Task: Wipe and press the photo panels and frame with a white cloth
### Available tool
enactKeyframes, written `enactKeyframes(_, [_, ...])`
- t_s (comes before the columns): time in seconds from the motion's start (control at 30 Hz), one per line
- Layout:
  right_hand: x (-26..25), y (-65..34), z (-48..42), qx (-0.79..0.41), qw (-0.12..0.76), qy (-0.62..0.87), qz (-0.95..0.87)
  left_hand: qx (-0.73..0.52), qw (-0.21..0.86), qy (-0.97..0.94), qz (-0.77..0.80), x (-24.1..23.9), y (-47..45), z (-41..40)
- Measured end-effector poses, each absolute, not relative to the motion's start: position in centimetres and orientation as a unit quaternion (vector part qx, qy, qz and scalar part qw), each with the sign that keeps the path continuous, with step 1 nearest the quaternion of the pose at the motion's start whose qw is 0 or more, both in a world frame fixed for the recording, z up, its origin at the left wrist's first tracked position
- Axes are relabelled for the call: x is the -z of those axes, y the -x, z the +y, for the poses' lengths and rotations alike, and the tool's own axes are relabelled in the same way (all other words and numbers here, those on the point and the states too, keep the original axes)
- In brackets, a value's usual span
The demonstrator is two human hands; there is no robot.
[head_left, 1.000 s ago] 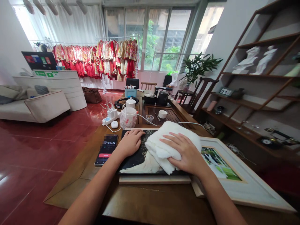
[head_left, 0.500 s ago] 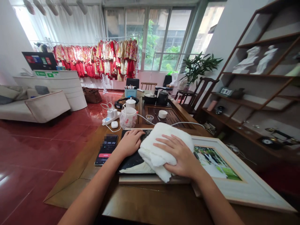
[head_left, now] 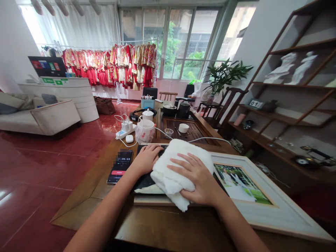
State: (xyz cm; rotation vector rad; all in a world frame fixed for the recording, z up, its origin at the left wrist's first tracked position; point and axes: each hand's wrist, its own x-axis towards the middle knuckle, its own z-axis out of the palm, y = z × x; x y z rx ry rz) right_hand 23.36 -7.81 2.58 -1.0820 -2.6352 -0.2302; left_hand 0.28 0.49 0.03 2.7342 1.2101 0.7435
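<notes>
On the table in front of me lies a dark flat panel (head_left: 143,180) with a pale patch along its near edge and a light wooden strip below. My left hand (head_left: 148,157) rests on the panel's left part, palm down, fingers stretched out. A folded white towel (head_left: 168,175) covers much of the panel's right part. Spread over the top of the towel, my right hand (head_left: 195,176) grips it, with the thumb at its near side. To the right, partly under the towel and forearm, is a white-framed photo (head_left: 241,182) of two people outdoors.
A phone (head_left: 120,166) showing a running timer lies left of the panel. Behind the panel stand a pink-patterned pitcher (head_left: 145,132), a white lidded cup (head_left: 147,115), a power strip (head_left: 126,130) and a small white bowl (head_left: 183,128). A white cable crosses behind the towel.
My right hand has slid the towel a little to the left and towards me across the panel. The left hand stays in place. The view has shifted slightly.
</notes>
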Motion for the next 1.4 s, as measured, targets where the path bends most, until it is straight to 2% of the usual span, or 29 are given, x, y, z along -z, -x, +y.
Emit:
enactKeyframes(0.13, [-2.7,-23.9,-7.6,0.072,0.144,0.383,-0.910,-0.240,0.030,-0.887,0.392,0.0,0.1,0.4])
enactKeyframes(0.43, [-2.2,-26.4,-6.9,0.136,0.174,0.438,-0.872,-0.238,0.026,-0.888,0.392,-0.2,1.0,0.0])
enactKeyframes(0.77, [-2.6,-23.7,-7.8,0.079,0.156,0.383,-0.907,-0.241,0.022,-0.889,0.390,0.2,-0.1,0.6])
enactKeyframes(1.03, [-1.6,-26.7,-6.8,0.136,0.184,0.455,-0.860,-0.242,0.024,-0.889,0.389,0.5,0.7,0.4])
enactKeyframes(1.4, [-2.6,-23.2,-8.0,0.067,0.147,0.365,-0.917,-0.233,0.025,-0.887,0.397,-0.2,-0.4,0.4])
